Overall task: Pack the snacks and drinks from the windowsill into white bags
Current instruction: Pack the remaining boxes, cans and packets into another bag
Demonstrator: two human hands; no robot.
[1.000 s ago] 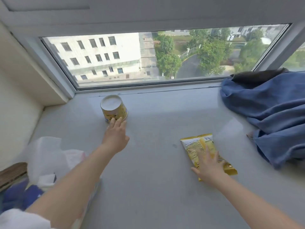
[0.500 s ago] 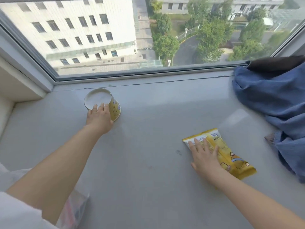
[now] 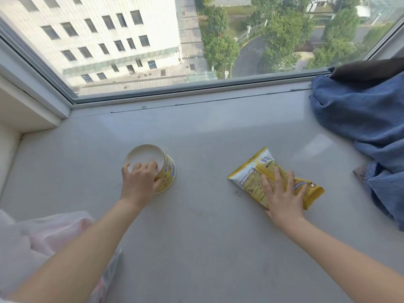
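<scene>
Two snacks lie under your hands: left hand (image 3: 138,182) curls round the cup (image 3: 162,169); right hand (image 3: 284,193) lies flat on the packet (image 3: 258,169), long axis away-left. White bag (image 3: 43,241) sits nearest your left.

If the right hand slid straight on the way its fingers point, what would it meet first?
The right hand lies flat on the yellow snack packet, fingers aimed toward the window. Past the packet the sill looks bare up to the window frame, probably the first obstacle.

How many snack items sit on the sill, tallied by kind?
Yellow cups, standing upside down, left hand gripping it: 1
Yellow flat packets, right hand laid on it: 1
Total: 2
</scene>
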